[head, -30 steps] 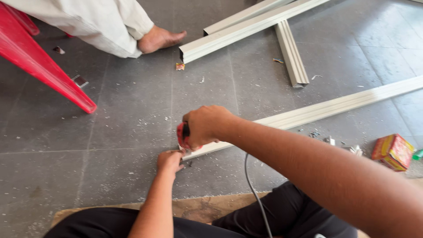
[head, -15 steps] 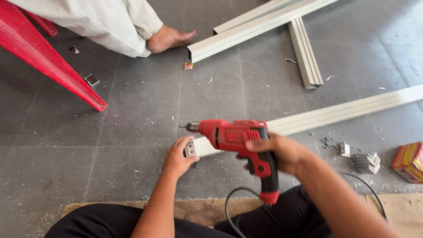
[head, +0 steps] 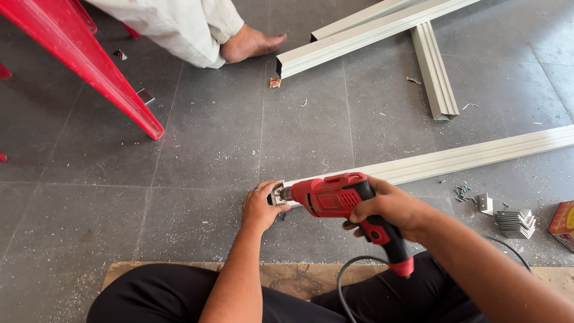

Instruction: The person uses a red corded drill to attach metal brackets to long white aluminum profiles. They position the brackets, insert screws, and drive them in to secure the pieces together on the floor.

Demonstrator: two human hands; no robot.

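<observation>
The right hand (head: 391,206) has its fingers clenched around the grip of a red electric drill (head: 335,197); the drill lies nearly level, its chuck pointing left at the near end of a long pale metal channel (head: 478,157) that rests on the grey tiled floor (head: 209,137); a black cord (head: 353,275) loops down from the base of the handle toward the person's lap. The left hand (head: 261,206) is curled at that same end of the channel, fingers bent around a small metal piece just at the drill's tip; what exactly they pinch cannot be told; a ring shows on one finger.

To the right of the drill, on the floor, lie a small scatter of dark screws (head: 461,192) and, just beside them, a stack of small metal angle brackets (head: 514,221); at the right edge of the view sits a small orange-and-yellow cardboard box (head: 562,224), cut off by the frame, its contents hidden.

Farther off, more pale channels (head: 365,39) lie crossed near the top of the view, one short length (head: 433,69) running toward the camera. At upper left stands a red plastic leg (head: 95,72) of some piece of furniture; beside it another person's bare foot (head: 251,43) and light trouser leg (head: 173,24) rest on the tiles. A strip of brown board (head: 293,278) lies under the person's dark-clad legs.
</observation>
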